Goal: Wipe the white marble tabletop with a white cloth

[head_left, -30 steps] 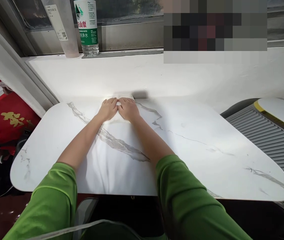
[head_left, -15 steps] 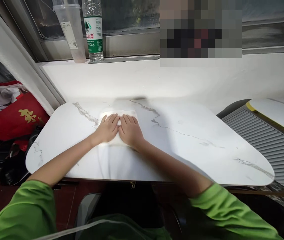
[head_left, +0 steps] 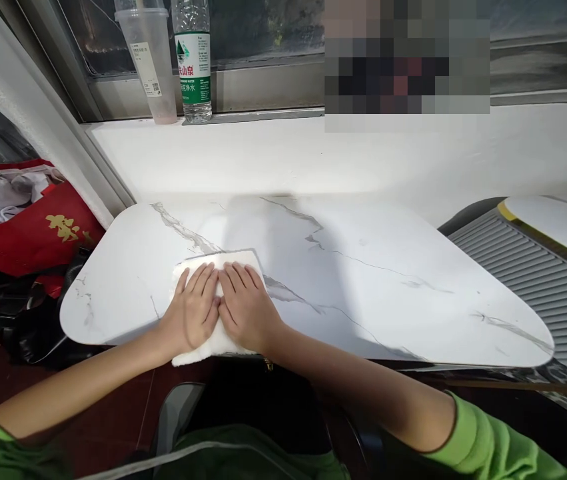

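Note:
A white cloth (head_left: 216,343) lies on the white, grey-veined tabletop (head_left: 403,307), its lower edge hanging slightly past the near side. My left hand (head_left: 190,313) presses flat on its left part, fingers extended and pointing away from me. Beside it, my right hand (head_left: 248,305) rests flat on the right part of the same cloth, fingers also straight. The thumbs and index fingers of both hands meet or nearly meet near the cloth's middle. Each palm hides some of the cloth beneath it.
On the window ledge stand a clear plastic cup (head_left: 150,73) and a water bottle (head_left: 195,73) with a green label. A red bag (head_left: 28,227) with white fabric sits at left. A grey ribbed panel (head_left: 523,280) adjoins another white top (head_left: 563,220) at right.
Both hands and the cloth have slid toward me and slightly left, from the middle of the tabletop to its near edge. My elbows have spread outward.

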A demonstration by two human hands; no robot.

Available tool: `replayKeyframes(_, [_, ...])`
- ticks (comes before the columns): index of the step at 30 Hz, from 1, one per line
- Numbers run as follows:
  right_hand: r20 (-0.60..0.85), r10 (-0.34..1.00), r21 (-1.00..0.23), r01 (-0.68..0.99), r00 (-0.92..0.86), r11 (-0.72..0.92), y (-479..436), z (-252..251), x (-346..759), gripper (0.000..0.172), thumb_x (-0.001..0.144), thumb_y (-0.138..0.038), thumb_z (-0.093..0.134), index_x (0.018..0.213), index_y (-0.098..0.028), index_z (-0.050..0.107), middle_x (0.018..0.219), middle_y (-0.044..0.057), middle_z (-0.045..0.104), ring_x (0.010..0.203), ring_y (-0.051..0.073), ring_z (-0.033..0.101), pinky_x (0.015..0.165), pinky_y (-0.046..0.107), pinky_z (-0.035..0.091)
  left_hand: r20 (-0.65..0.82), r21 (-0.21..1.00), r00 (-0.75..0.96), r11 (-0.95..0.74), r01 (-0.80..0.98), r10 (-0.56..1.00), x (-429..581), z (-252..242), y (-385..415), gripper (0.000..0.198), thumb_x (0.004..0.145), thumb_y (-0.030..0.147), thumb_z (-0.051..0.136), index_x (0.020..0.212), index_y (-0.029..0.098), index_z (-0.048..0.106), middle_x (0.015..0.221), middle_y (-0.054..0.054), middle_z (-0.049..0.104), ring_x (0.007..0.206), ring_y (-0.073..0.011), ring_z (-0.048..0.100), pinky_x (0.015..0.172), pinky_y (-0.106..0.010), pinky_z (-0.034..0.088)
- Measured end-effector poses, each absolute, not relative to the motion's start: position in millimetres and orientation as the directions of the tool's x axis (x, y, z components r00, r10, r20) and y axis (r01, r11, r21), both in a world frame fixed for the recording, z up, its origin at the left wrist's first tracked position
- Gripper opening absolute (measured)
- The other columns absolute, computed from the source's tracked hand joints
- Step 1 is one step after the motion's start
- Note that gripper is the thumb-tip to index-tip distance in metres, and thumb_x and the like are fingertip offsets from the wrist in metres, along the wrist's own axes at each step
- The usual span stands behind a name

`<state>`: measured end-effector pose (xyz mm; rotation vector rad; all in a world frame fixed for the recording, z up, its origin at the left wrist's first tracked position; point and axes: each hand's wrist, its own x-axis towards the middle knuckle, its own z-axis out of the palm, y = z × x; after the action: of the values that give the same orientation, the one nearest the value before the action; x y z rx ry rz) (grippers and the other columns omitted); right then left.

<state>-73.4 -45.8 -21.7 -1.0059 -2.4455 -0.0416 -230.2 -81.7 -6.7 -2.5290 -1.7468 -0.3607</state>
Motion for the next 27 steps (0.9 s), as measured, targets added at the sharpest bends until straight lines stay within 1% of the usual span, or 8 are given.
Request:
replayKeyframes(4, [0.439, 0.645, -0.158, 0.653, -0.626, 0.741, -4, -25, -85, 0.048, 0.091, -0.022, 0.037, 0.128, -0.001, 0.057, 0.136, 0.023, 0.056, 0.127, 0.035, 0.047, 0.112, 0.051, 0.03, 0.193, 0.075, 0.293, -0.312, 0.947, 0.936, -239, -7, -44, 0.053, 0.096, 0.024, 0.028, 0.142, 0.004, 0.043, 0.151, -0.02, 0.043, 0.144, -0.0299, 0.034, 0.119, -0.053, 0.023])
replayKeyframes(8, [0.401, 0.7, -0.174, 0.702, -0.591, 0.691, 61, -22, -99, 0.043, 0.089, -0.017, 0.038, 0.124, -0.004, 0.059, 0.131, 0.02, 0.059, 0.122, 0.032, 0.049, 0.11, 0.045, 0.031, 0.135, 0.064, 0.279, -0.29, 0.955, 0.951, -246, -3, 26, 0.052, 0.095, 0.022, 0.029, 0.143, 0.005, 0.041, 0.154, -0.019, 0.039, 0.145, -0.0283, 0.033, 0.12, -0.052, 0.021])
replayKeyframes(10, [0.39, 0.738, -0.186, 0.738, -0.551, 0.649, 96, -20, -105, 0.04, 0.09, -0.015, 0.037, 0.121, -0.005, 0.06, 0.127, 0.02, 0.061, 0.12, 0.031, 0.051, 0.107, 0.043, 0.033, 0.107, 0.09, 0.284, -0.294, 0.952, 0.953, -250, -2, 68, 0.051, 0.095, 0.021, 0.032, 0.143, 0.006, 0.04, 0.155, -0.018, 0.037, 0.146, -0.0261, 0.031, 0.121, -0.05, 0.019])
replayKeyframes(11, [0.389, 0.753, -0.195, 0.752, -0.53, 0.63, 112, -18, -108, 0.039, 0.09, -0.014, 0.036, 0.119, -0.006, 0.061, 0.125, 0.019, 0.062, 0.118, 0.03, 0.052, 0.106, 0.042, 0.033, 0.1, 0.115, 0.271, -0.282, 0.953, 0.957, -252, -2, 88, 0.051, 0.095, 0.022, 0.034, 0.143, 0.01, 0.04, 0.155, -0.016, 0.037, 0.146, -0.0249, 0.031, 0.12, -0.049, 0.019])
replayKeyframes(15, [0.396, 0.793, -0.241, 0.781, -0.463, 0.576, 161, -16, -116, 0.039, 0.089, -0.011, 0.035, 0.118, -0.009, 0.061, 0.123, 0.017, 0.065, 0.116, 0.029, 0.054, 0.104, 0.041, 0.035, 0.125, 0.183, 0.256, -0.276, 0.944, 0.959, -257, -4, 147, 0.048, 0.095, 0.023, 0.033, 0.142, 0.017, 0.041, 0.155, -0.012, 0.039, 0.146, -0.0224, 0.031, 0.12, -0.049, 0.019])
replayKeyframes(20, [0.377, 0.822, -0.275, 0.796, -0.427, 0.539, 177, -17, -120, 0.041, 0.089, -0.009, 0.034, 0.121, -0.009, 0.061, 0.124, 0.015, 0.065, 0.119, 0.027, 0.053, 0.106, 0.04, 0.033, 0.128, 0.197, 0.261, -0.283, 0.939, 0.957, -259, -5, 167, 0.048, 0.096, 0.024, 0.033, 0.143, 0.016, 0.042, 0.155, -0.011, 0.039, 0.145, -0.023, 0.032, 0.12, -0.048, 0.02])
replayKeyframes(23, [0.395, 0.806, -0.25, 0.793, -0.441, 0.556, 173, -18, -118, 0.04, 0.09, -0.011, 0.034, 0.121, -0.008, 0.06, 0.124, 0.016, 0.064, 0.119, 0.028, 0.053, 0.106, 0.04, 0.032, 0.123, 0.183, 0.252, -0.272, 0.945, 0.96, -259, -5, 162, 0.05, 0.097, 0.024, 0.032, 0.145, 0.014, 0.04, 0.156, -0.012, 0.037, 0.146, -0.0238, 0.03, 0.12, -0.049, 0.019])
replayKeyframes(27, [0.402, 0.798, -0.215, 0.8, -0.449, 0.559, 157, -19, -118, 0.04, 0.092, -0.012, 0.033, 0.123, -0.007, 0.059, 0.128, 0.018, 0.062, 0.121, 0.028, 0.052, 0.107, 0.04, 0.031, 0.118, 0.187, 0.253, -0.272, 0.944, 0.96, -259, -5, 146, 0.051, 0.097, 0.025, 0.032, 0.146, 0.016, 0.038, 0.158, -0.012, 0.035, 0.147, -0.0233, 0.029, 0.121, -0.049, 0.017])
